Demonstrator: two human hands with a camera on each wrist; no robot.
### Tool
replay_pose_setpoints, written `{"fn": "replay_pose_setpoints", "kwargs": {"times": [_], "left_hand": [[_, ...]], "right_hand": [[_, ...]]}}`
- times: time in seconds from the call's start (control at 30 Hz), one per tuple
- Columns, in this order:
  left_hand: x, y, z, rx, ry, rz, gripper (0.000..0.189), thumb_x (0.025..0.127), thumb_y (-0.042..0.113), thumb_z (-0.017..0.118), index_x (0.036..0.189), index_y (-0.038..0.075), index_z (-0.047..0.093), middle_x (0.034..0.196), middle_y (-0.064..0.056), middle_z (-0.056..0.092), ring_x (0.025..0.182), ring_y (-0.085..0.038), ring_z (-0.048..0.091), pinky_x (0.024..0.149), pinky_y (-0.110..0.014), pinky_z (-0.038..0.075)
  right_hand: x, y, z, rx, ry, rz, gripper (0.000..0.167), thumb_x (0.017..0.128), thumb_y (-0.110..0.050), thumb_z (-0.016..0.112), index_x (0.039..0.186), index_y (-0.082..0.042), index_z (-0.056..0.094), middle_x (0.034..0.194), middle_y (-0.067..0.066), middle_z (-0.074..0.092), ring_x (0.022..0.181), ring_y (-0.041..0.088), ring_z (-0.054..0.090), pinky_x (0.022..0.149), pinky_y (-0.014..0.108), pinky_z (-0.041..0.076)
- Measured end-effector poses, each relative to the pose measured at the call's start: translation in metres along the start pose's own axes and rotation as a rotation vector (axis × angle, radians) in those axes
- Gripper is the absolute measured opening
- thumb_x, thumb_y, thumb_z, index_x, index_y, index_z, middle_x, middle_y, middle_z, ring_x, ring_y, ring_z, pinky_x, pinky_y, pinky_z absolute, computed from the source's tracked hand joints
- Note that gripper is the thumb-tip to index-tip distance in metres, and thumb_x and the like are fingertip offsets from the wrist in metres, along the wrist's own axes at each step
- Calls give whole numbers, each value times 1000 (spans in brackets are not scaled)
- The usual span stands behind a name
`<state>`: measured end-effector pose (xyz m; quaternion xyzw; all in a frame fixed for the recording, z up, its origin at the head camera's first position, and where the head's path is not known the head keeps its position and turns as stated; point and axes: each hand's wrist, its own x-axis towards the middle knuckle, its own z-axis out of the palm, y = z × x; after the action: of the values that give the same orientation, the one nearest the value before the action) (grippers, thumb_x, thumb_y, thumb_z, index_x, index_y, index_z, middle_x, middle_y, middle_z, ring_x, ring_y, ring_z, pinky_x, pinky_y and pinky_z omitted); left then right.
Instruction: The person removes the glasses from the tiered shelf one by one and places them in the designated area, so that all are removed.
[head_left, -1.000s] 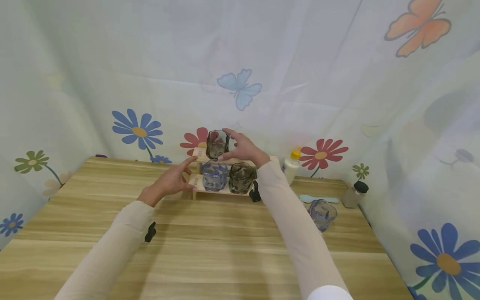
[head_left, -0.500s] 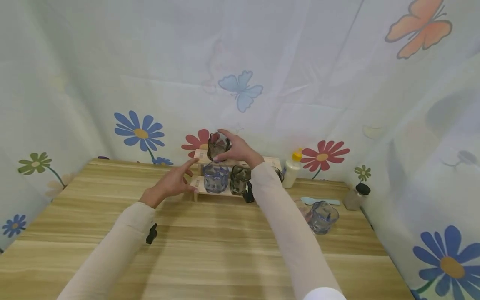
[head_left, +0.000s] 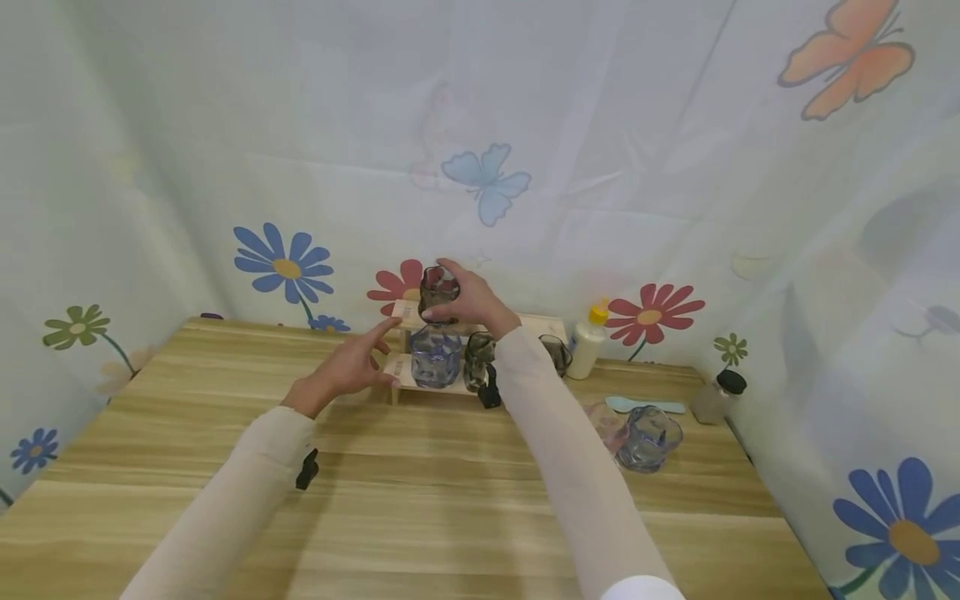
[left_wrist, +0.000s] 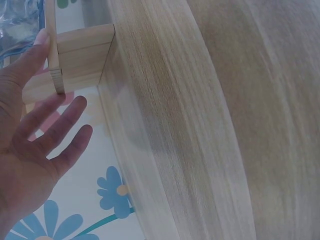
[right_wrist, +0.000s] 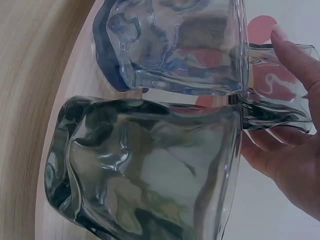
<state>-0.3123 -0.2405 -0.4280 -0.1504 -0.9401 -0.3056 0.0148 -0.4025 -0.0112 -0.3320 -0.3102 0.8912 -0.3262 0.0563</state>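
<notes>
My right hand (head_left: 477,298) holds a smoky grey glass (head_left: 438,287) at the left of the upper tier of a small wooden rack (head_left: 542,323). In the right wrist view the thumb lies on one side of this glass and the fingers on the other. My left hand (head_left: 341,367) is at the rack's left end; in the left wrist view its thumb touches the board (left_wrist: 53,60) and the other fingers are extended. On the lower tier stand a bluish glass (head_left: 436,357) and another smoky glass (right_wrist: 145,165), partly covered by the right wrist in the head view.
A further dark glass (head_left: 556,354) shows beyond the right sleeve. To the right are a yellow-capped bottle (head_left: 587,342), a pale blue spoon (head_left: 645,405), a black-lidded jar (head_left: 716,397), a bluish glass (head_left: 649,439) and a pinkish glass (head_left: 606,425) partly behind the sleeve.
The right hand and its smoky glass have settled slightly lower on the upper tier; the right forearm has swung left, uncovering the dark and pinkish glasses. The left hand stays at the rack's end.
</notes>
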Motion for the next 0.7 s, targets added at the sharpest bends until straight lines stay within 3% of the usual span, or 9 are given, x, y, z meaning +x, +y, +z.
{"fn": "replay_pose_setpoints", "kwargs": {"times": [0.3, 0.7], "left_hand": [[1, -2, 1, -2, 5, -8, 106, 78, 26, 87, 159, 20, 20, 125, -25, 64, 87, -29, 71, 83, -50, 56], [0, 1, 0, -8, 1, -6, 105, 78, 26, 87, 159, 18, 21, 125, -26, 63, 85, -28, 71, 82, -49, 56]], "right_hand": [[-2, -3, 1, 53, 4, 6, 94, 84, -21, 83, 158, -14, 26, 144, 16, 55, 132, 28, 55, 110, 45, 43], [-4, -1, 2, 29, 46, 24, 91, 83, -24, 83, 157, -17, 30, 132, 16, 60, 128, 29, 57, 108, 46, 45]]}}
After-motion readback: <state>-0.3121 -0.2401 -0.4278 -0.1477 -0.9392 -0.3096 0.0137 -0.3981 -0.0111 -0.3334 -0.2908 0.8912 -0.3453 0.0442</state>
